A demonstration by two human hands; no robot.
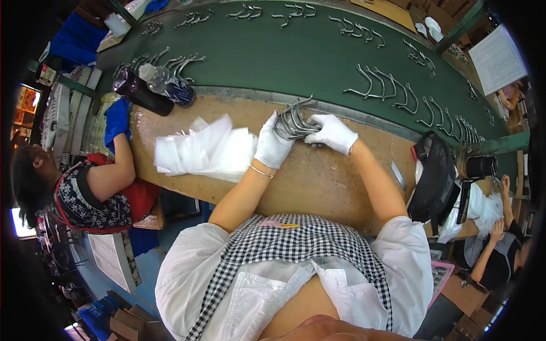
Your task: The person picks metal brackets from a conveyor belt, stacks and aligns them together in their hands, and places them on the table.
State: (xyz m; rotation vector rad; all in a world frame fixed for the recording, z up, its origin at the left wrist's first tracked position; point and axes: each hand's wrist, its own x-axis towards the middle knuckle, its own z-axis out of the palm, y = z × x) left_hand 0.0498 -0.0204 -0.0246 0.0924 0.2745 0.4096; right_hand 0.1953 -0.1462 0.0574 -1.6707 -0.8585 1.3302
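Observation:
Both my hands wear white gloves and meet over the wooden bench (pixel 318 182). A bunch of curved, shiny metal hooks (pixel 296 119) stands up from my left hand (pixel 273 145), whose fingers are wrapped round its left side. From the right, my right hand (pixel 333 134) pinches the lower right ends of the same hooks, its fingertips partly hidden. To the left of my left hand lies a stack of thin white plastic bags (pixel 205 150).
Beyond the bench runs a green conveyor belt (pixel 273 57) carrying several groups of metal hooks (pixel 384 85). A dark tumbler (pixel 142 94) and a clear bottle (pixel 173 88) stand left; a black bag (pixel 435 179) lies right. Co-workers sit on both sides.

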